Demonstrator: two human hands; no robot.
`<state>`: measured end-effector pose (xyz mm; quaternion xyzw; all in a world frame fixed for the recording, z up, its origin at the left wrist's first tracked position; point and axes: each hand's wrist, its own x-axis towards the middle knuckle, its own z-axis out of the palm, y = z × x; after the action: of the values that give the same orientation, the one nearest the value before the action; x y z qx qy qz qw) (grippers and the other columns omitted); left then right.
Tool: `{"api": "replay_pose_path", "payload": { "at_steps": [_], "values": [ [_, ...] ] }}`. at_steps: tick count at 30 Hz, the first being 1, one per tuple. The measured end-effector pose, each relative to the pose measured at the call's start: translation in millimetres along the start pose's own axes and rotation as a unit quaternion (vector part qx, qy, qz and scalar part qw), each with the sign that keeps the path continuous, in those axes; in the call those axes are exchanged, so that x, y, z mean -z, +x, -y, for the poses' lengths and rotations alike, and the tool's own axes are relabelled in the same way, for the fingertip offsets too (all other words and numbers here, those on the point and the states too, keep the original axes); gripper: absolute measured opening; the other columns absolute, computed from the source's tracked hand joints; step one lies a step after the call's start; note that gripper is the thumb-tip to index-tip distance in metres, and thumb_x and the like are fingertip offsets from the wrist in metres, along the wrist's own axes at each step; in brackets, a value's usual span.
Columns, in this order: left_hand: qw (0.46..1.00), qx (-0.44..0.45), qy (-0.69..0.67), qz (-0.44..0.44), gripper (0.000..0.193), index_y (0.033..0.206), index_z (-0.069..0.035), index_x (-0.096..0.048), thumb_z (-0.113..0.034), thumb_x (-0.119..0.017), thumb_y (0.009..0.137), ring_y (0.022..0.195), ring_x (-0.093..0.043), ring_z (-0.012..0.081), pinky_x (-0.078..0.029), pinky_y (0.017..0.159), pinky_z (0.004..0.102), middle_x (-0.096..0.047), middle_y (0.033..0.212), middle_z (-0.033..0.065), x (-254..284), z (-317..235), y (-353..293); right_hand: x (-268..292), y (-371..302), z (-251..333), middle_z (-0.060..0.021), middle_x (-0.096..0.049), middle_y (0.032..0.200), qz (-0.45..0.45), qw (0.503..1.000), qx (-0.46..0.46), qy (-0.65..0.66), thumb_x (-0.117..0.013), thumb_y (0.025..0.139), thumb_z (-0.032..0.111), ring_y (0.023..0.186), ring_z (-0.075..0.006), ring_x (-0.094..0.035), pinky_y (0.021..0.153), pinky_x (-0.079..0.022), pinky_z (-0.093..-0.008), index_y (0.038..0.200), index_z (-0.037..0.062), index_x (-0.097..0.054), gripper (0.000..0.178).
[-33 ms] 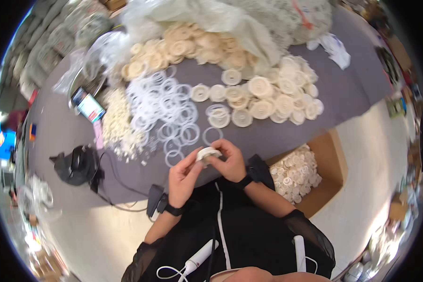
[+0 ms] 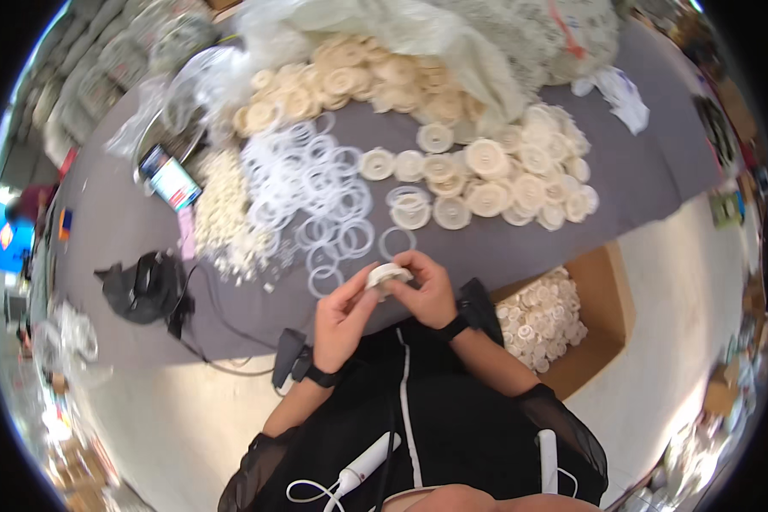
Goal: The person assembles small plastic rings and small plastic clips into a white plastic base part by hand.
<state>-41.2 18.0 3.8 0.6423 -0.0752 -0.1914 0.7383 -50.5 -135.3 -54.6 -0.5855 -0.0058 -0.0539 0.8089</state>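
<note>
Near the table's front edge, my left hand (image 2: 341, 322) and my right hand (image 2: 429, 293) pinch one cream-coloured round plastic disc (image 2: 387, 273) between them. It is tilted on edge, with the thumbs on its near side; part of it is covered by my fingers. Just beyond my fingertips lies a single translucent ring (image 2: 397, 243). A heap of similar clear rings (image 2: 303, 175) spreads to the left of it. Several cream discs (image 2: 486, 200) lie in a loose pile past my right hand. Small cream pieces (image 2: 219, 205) are heaped left of the rings.
A cardboard box (image 2: 610, 299) holding many cream discs stands at the table's right front. More discs (image 2: 341, 77) spill from a large plastic sack (image 2: 418, 26) at the back. A phone (image 2: 170, 179), a black pouch (image 2: 145, 286) and a cable (image 2: 218, 328) lie on the left.
The whole scene has shifted slightly to the right in the picture. Both hands keep the disc between their fingers, with little change in their grip.
</note>
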Motion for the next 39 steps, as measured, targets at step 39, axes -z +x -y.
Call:
{"api": "replay_pose_path", "payload": {
  "at_steps": [39],
  "values": [
    [0.981, -0.046, 0.128, 0.141, 0.005, 0.074, -0.002, -0.061, 0.001, -0.064, 0.072, 0.067, -0.051, 0.0071, -0.04, 0.064, 0.0224, -0.056, 0.078, 0.0013, 55.8, -27.3, 33.3, -6.1, 17.4, 35.1, -0.0083, -0.063, 0.087, 0.165, 0.932, 0.244, -0.21, -0.068, 0.062, -0.003, 0.081, -0.0267, -0.059, 0.073, -0.047, -0.035, 0.088, 0.0035, -0.064, 0.027]
  ]
}}
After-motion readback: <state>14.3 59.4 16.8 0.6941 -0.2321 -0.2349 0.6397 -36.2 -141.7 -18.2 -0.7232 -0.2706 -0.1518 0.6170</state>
